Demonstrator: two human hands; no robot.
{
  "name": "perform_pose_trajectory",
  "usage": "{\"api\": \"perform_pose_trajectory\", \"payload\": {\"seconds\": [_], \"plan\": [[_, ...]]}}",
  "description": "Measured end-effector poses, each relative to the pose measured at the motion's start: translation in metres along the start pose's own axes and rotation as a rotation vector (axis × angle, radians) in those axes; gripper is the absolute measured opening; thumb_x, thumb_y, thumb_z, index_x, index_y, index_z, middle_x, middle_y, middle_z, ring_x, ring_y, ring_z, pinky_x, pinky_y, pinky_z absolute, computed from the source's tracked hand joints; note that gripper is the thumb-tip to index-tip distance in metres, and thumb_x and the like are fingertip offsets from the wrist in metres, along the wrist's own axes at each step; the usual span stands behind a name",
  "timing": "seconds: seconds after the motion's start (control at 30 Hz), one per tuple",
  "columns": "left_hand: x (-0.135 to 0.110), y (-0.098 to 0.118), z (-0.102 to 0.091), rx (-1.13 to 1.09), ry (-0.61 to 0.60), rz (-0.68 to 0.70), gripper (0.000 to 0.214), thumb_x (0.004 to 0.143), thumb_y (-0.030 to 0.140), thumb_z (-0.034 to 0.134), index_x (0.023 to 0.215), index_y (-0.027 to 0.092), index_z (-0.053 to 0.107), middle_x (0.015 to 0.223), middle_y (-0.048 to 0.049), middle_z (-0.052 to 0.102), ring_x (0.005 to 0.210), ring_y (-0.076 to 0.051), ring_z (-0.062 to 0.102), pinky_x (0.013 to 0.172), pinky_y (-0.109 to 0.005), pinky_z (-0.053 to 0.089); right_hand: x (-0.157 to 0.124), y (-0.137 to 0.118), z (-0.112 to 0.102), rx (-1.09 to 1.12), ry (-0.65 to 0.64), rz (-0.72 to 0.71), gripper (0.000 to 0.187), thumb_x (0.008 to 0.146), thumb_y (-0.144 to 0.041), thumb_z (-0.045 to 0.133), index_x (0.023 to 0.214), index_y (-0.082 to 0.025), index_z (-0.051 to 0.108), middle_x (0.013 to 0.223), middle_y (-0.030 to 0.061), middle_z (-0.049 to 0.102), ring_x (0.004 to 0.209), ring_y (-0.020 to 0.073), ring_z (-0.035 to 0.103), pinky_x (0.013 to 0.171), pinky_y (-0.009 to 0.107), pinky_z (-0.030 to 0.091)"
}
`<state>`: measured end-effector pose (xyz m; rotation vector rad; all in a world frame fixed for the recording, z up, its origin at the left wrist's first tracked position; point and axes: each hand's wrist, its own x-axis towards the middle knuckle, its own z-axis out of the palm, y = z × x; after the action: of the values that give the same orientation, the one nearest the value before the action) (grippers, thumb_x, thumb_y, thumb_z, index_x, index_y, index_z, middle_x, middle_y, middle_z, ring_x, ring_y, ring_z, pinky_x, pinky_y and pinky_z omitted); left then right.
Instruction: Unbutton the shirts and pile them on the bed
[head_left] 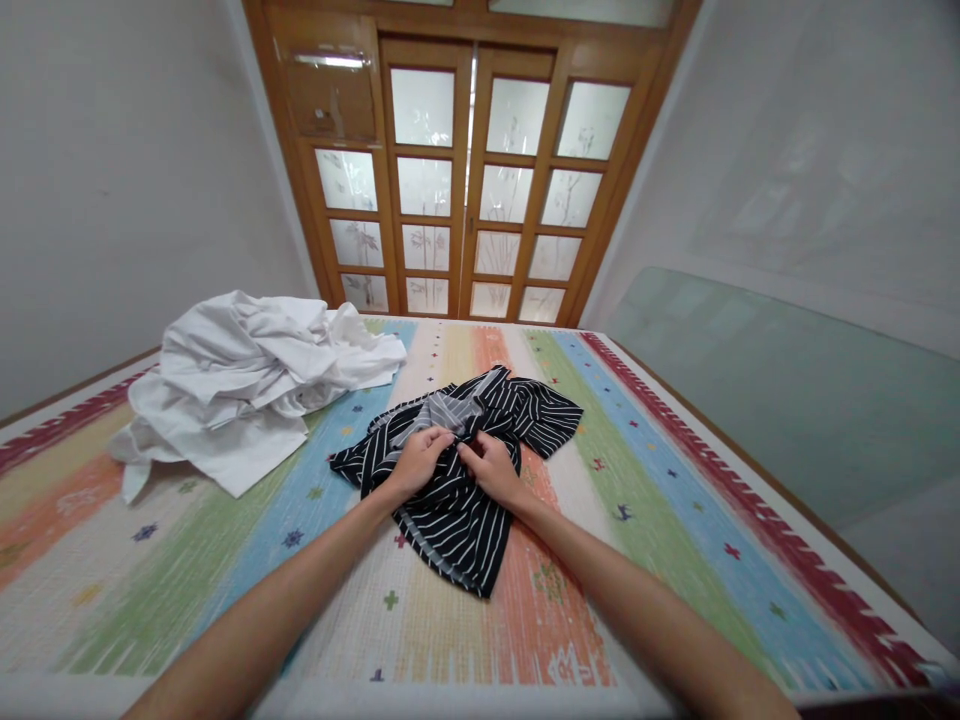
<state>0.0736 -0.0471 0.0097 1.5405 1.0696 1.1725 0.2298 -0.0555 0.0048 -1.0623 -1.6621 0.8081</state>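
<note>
A black garment with thin white stripes (pixel 457 540) lies crumpled on the striped cloth, its greyish inner side showing near the top. My left hand (pixel 421 460) pinches its fabric just left of the middle. Close beside it, my right hand (pixel 491 468) grips the same garment, thumb and fingers closed on the edge. Both hands nearly meet over a dark fold, and the exact bit between the fingertips is hard to make out. One striped part spreads to the right, and another hangs toward me below the hands.
A heap of white cloth (pixel 232 370) lies on the left of the table. A multicoloured striped cover (pixel 660 520) spreads over the tabletop. A pale green panel (pixel 780 380) leans by the right wall. Wooden doors with glass panes (pixel 469 180) stand beyond the far edge.
</note>
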Motion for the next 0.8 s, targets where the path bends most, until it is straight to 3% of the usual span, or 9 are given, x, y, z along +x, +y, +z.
{"api": "perform_pose_trajectory", "payload": {"seconds": [0.33, 0.5, 0.63, 0.8], "plan": [[-0.002, 0.006, 0.0, -0.029, 0.02, -0.011, 0.024, 0.075, 0.04, 0.058, 0.068, 0.018, 0.063, 0.068, 0.0003, 0.064, 0.074, -0.018, 0.058, 0.077, -0.031, 0.044, 0.004, 0.005, 0.001, 0.373, 0.018, 0.254, 0.017, 0.075, -0.037, 0.051, 0.069, -0.022, 0.045, 0.049, -0.0082, 0.048, 0.035, 0.0082, 0.043, 0.031, 0.019, 0.033], [-0.004, 0.009, 0.0, -0.119, 0.028, -0.016, 0.026, 0.075, 0.04, 0.061, 0.063, 0.017, 0.057, 0.064, 0.0021, 0.057, 0.066, -0.015, 0.052, 0.067, -0.027, 0.043, 0.006, 0.008, 0.002, 0.497, 0.095, 0.333, 0.017, 0.072, -0.038, 0.052, 0.071, -0.023, 0.044, 0.046, -0.0091, 0.048, 0.034, 0.0091, 0.045, 0.028, 0.018, 0.032], [-0.008, 0.014, 0.001, -0.148, -0.07, -0.075, 0.03, 0.068, 0.041, 0.071, 0.065, 0.017, 0.054, 0.058, 0.0046, 0.053, 0.056, -0.011, 0.047, 0.057, -0.023, 0.038, 0.006, 0.009, 0.002, 0.534, 0.147, 0.359, 0.016, 0.072, -0.036, 0.052, 0.074, -0.023, 0.044, 0.047, -0.0091, 0.048, 0.035, 0.009, 0.046, 0.028, 0.018, 0.031], [-0.009, 0.016, -0.001, -0.075, -0.09, -0.045, 0.021, 0.065, 0.032, 0.071, 0.075, 0.017, 0.063, 0.067, 0.0014, 0.062, 0.064, -0.015, 0.056, 0.062, -0.025, 0.043, 0.005, 0.006, 0.002, 0.521, 0.16, 0.343, 0.019, 0.074, -0.039, 0.054, 0.073, -0.024, 0.043, 0.046, -0.0089, 0.047, 0.034, 0.0087, 0.044, 0.029, 0.018, 0.031]]}}
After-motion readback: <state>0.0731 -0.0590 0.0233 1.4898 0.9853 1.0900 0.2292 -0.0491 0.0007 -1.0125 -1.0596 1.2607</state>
